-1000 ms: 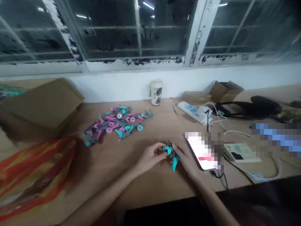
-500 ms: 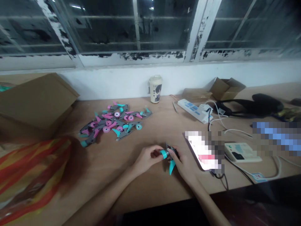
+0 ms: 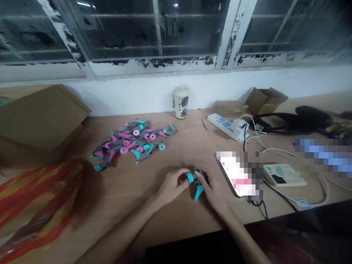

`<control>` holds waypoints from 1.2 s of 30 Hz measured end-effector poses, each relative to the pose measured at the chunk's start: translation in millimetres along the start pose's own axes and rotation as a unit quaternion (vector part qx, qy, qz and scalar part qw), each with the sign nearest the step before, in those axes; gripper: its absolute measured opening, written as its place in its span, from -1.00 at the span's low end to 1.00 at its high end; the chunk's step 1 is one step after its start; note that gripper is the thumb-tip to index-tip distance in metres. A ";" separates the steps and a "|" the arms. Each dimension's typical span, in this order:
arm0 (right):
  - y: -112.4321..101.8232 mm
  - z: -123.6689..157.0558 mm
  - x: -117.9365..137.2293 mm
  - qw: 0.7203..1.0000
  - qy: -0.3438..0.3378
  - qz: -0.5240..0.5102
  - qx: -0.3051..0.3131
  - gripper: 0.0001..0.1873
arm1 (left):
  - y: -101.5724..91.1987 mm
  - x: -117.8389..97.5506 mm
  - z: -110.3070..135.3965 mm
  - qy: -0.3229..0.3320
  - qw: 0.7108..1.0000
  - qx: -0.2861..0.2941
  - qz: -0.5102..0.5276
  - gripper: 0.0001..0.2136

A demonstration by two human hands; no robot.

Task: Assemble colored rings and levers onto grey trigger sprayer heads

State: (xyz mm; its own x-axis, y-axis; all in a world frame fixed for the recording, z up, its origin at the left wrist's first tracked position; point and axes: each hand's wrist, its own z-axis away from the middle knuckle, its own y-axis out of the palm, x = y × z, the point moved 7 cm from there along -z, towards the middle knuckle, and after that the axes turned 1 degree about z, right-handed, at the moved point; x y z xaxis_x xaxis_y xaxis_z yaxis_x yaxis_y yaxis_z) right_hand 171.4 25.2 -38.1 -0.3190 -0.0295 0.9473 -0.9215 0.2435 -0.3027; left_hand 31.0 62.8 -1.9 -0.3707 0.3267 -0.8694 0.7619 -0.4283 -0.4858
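Dark windows (image 3: pixel 123 31) in flaking white frames sit above our white wall (image 3: pixel 132 95); below is a light-brown wood-look desk (image 3: pixel 115 194). Crowding us on the left: big brown cardboard box (image 3: pixel 41 124), red-and-yellow plastic bag (image 3: pixel 49 194). Right: bright-screened phone (image 3: pixel 233 176) just beside our right hand (image 3: pixel 213 189), white power strip (image 3: pixel 224 124) beyond. Cream printed cup (image 3: pixel 182 104) stands upright near the wall. Loose pile of pink, teal and gray plastic pieces (image 3: pixel 126 143) ahead-left. Teal-and-gray plastic piece (image 3: pixel 190 178) is between our hands: left hand (image 3: pixel 172 184) pinches its teal ring end, right grips the gray body.
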 end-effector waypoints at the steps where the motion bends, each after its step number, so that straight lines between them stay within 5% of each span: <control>1: 0.1 0.2 -1.0 1.000 0.000 0.002 -0.005 -0.61 | 0.2 0.2 0.4 0.000 1.000 -0.005 -0.002 -0.80; 10: -1.9 6.9 0.4 0.997 -0.001 0.046 -0.055 -0.60 | -5.8 4.2 9.1 -0.037 0.993 -0.105 -0.037 -0.93; 36: 1.6 10.3 11.7 0.997 0.016 0.019 -0.075 -0.63 | -0.5 6.8 9.8 -0.091 0.986 -0.116 -0.078 -0.92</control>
State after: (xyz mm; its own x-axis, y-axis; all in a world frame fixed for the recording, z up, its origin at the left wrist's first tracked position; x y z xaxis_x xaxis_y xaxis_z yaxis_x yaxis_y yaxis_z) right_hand 163.9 15.3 -28.5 -0.3445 0.0125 0.9387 -0.8646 0.3853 -0.3225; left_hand 22.9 57.0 -8.5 -0.5656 0.2081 -0.7980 0.7815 -0.1739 -0.5992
